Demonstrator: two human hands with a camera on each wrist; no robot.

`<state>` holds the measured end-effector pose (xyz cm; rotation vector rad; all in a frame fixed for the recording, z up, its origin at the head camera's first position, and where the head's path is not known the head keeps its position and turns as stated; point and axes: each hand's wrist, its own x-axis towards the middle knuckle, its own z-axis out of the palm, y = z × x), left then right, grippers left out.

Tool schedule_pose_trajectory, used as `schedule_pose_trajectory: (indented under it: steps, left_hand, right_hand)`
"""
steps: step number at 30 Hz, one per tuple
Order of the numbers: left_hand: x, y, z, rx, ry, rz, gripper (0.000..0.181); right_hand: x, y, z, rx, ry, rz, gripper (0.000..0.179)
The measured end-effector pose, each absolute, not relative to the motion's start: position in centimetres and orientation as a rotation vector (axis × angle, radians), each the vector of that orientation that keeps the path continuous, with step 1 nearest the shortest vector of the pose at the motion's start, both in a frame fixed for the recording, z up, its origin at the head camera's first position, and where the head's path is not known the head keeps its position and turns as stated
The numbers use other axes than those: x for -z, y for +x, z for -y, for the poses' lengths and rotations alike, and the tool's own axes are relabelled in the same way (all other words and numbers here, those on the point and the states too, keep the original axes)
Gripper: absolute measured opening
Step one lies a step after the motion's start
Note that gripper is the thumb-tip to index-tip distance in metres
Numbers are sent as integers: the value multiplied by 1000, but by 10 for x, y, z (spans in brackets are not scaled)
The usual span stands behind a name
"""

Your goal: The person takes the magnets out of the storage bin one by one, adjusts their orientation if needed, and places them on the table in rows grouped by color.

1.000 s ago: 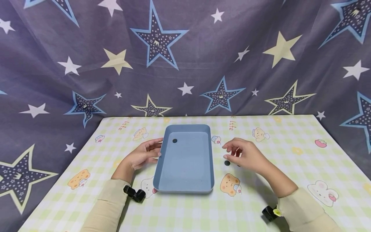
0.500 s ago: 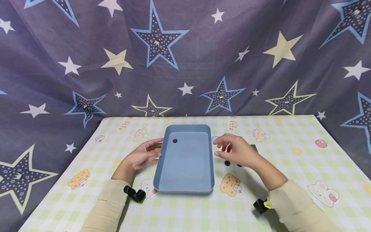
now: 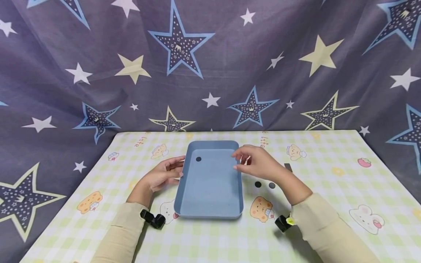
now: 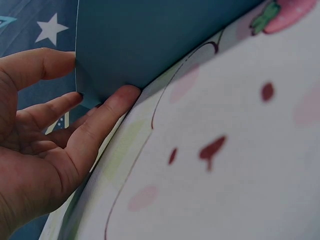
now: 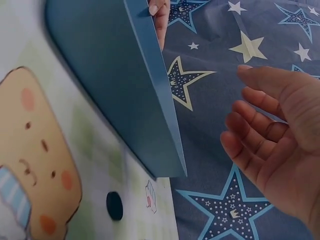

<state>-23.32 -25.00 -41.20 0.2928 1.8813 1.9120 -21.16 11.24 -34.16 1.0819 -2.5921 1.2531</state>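
Note:
A blue-grey rectangular tray [image 3: 210,182] lies on the table in the head view, with one small black disc [image 3: 198,159] near its far left corner. My left hand [image 3: 164,175] touches the tray's left side; in the left wrist view its fingers [image 4: 107,107] lie against the outer wall. My right hand [image 3: 258,162] hovers by the tray's far right rim. Its fingers are loosely bent, and the right wrist view shows nothing between them. Two more discs, one black [image 3: 258,185] and one greyer [image 3: 272,185], lie right of the tray.
Beyond the right wrist, a dark flat strip [image 3: 288,167] shows partly on the tablecloth. The checked tablecloth [image 3: 329,190] has printed cartoon figures. A star-patterned curtain [image 3: 210,73] hangs along the table's far edge. Each wrist carries a small black camera [image 3: 152,220].
My right hand has moved left and slightly away from me, from above the loose discs to the tray's rim. The greyer disc and the strip have come into view. The left hand stays.

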Motion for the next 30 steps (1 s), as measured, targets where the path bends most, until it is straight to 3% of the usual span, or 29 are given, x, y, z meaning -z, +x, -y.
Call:
schedule_pose_trajectory:
  steps: [30]
  left_hand:
    - [411, -233, 250, -1908, 294, -1884, 74]
  right_hand:
    - [330, -243, -65, -1143, 1080, 2718, 35]
